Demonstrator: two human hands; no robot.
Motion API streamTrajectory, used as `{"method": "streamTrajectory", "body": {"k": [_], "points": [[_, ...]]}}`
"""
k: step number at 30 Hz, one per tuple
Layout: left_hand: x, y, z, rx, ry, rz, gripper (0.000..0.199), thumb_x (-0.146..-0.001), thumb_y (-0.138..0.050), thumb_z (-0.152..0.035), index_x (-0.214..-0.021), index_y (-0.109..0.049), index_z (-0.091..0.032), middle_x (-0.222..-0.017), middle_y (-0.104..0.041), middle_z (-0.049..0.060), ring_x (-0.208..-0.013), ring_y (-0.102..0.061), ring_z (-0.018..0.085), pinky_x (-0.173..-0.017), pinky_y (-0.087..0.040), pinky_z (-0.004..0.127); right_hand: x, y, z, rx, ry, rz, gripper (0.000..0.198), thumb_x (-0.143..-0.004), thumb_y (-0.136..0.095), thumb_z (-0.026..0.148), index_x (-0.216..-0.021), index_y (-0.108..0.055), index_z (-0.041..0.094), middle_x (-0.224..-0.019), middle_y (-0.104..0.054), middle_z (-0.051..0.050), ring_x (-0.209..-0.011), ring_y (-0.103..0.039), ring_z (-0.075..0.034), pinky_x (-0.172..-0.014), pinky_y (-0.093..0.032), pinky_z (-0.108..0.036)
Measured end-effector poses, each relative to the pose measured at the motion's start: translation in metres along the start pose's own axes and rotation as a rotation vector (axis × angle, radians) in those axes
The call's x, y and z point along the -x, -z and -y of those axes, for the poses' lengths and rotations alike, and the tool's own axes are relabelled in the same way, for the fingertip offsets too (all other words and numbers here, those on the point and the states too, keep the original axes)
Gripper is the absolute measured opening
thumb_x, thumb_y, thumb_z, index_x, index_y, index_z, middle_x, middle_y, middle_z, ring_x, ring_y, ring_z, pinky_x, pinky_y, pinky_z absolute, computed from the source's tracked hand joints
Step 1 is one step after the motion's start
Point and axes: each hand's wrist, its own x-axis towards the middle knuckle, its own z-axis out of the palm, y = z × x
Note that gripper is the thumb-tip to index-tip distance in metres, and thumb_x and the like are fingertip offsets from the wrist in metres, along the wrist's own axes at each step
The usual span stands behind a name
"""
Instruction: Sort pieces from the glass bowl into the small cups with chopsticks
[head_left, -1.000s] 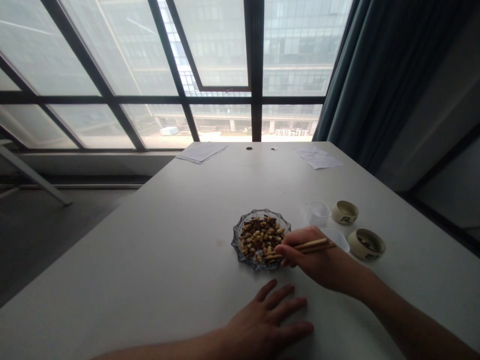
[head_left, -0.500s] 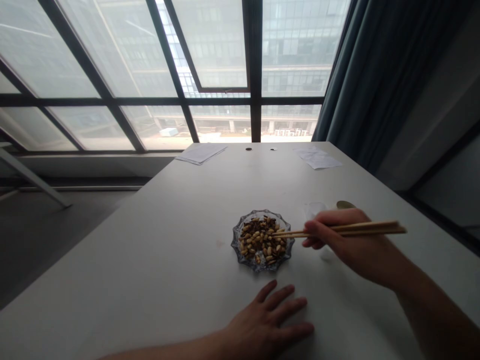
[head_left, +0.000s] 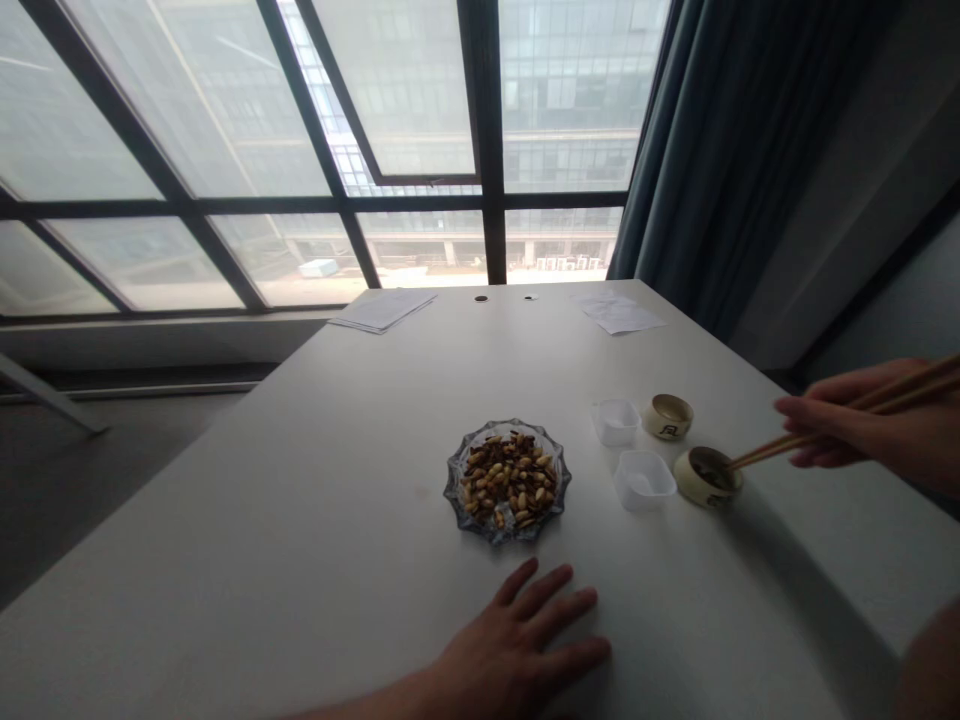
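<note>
My right hand [head_left: 870, 415] grips a pair of chopsticks [head_left: 795, 440], their tips inside the nearer small ceramic cup [head_left: 705, 488]. Something dark lies in that cup; I cannot make out what. A second ceramic cup [head_left: 667, 425] with a dark character on it stands just behind. Two clear plastic containers [head_left: 643, 490] sit to the left of the cups. In the middle is a scalloped glass bowl [head_left: 453, 500] of pistachios [head_left: 517, 490] mixed with dark seeds. My left hand [head_left: 529, 640] lies on the table in front of the bowl, fingers spread, holding nothing.
The white table [head_left: 337, 480] stretches toward a large window. Stacked papers [head_left: 382, 310] lie at its far left and another sheet [head_left: 622, 312] at the far right. Two round holes pierce the far end. A dark blue curtain [head_left: 697, 150] hangs on the right.
My right hand has moved right with the chopsticks, from the glass bowl to the nearer cup, uncovering the cups and plastic containers. The view has turned slightly right; my left hand stays on the table.
</note>
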Motion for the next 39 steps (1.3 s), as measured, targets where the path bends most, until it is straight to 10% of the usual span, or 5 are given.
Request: {"method": "streamTrajectory", "body": {"k": [11, 23, 31, 39], "points": [[-0.001, -0.002, 0.003, -0.068, -0.041, 0.003, 0.062, -0.097, -0.068, -0.048, -0.153, -0.048, -0.031, -0.165, -0.041, 0.005, -0.150, -0.039, 0.036, -0.121, -0.035, 0.056, -0.028, -0.049, 0.027, -0.041, 0.025, 0.279, 0.040, -0.085, -0.078, 0.051, -0.087, -0.077, 0.010, -0.083, -0.080, -0.016, -0.073, -0.080, -0.029, -0.061, -0.064, -0.031], [0.000, 0.003, -0.001, -0.041, -0.008, -0.011, 0.057, -0.100, -0.061, -0.052, -0.153, -0.049, -0.033, -0.166, -0.040, 0.003, -0.151, -0.037, 0.033, -0.124, -0.030, 0.053, 0.016, -0.050, 0.069, -0.216, 0.141, -0.184, 0.043, -0.091, -0.070, 0.061, -0.092, -0.080, 0.019, -0.086, -0.082, -0.016, -0.073, -0.081, -0.026, -0.058, -0.064, -0.025], [0.001, -0.006, 0.002, -0.100, -0.037, -0.050, 0.056, -0.101, -0.061, -0.051, -0.153, -0.050, -0.033, -0.165, -0.041, 0.003, -0.149, -0.039, 0.033, -0.122, -0.034, 0.054, 0.053, -0.150, 0.124, -0.431, 0.402, 0.411, 0.038, -0.100, -0.064, 0.045, -0.080, -0.080, 0.017, -0.076, -0.079, -0.005, -0.070, -0.075, -0.019, -0.063, -0.057, -0.025], [-0.001, -0.019, 0.002, -0.149, -0.029, -0.194, 0.037, -0.106, -0.057, -0.035, -0.144, -0.060, -0.036, -0.156, -0.053, 0.000, -0.143, -0.046, 0.028, -0.124, -0.030, 0.050, 0.057, -0.187, 0.124, -0.415, 0.430, 0.519, 0.034, -0.098, -0.064, 0.036, -0.076, -0.077, 0.014, -0.071, -0.077, -0.005, -0.065, -0.069, -0.017, -0.059, -0.049, -0.024]]}}
